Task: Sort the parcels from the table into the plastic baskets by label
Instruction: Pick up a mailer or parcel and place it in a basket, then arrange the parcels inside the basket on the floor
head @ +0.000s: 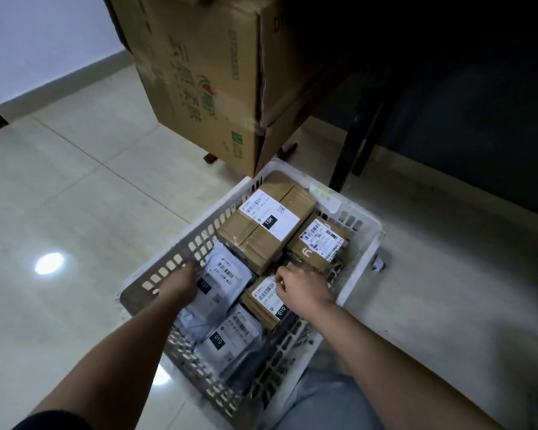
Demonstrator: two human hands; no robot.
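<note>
A white plastic basket (359, 243) sits on the tiled floor, filled with parcels. My left hand (182, 280) reaches inside along the left wall and grips the edge of a grey mailer bag (227, 276) labelled 231. My right hand (302, 288) has its fingers curled over a small brown box (263, 301) labelled 010. A large taped brown box (267, 226) labelled 15H lies at the far end. Another brown box (319, 240) sits at the far right, and a grey bag (230, 336) labelled 010 lies nearest me.
Stacked big cardboard cartons (205, 76) tower just behind the basket. A dark table with black legs (354, 144) stands at the right. A small scrap (378, 265) lies on the floor by the basket's right side. Pale tiles (75, 197) spread to the left.
</note>
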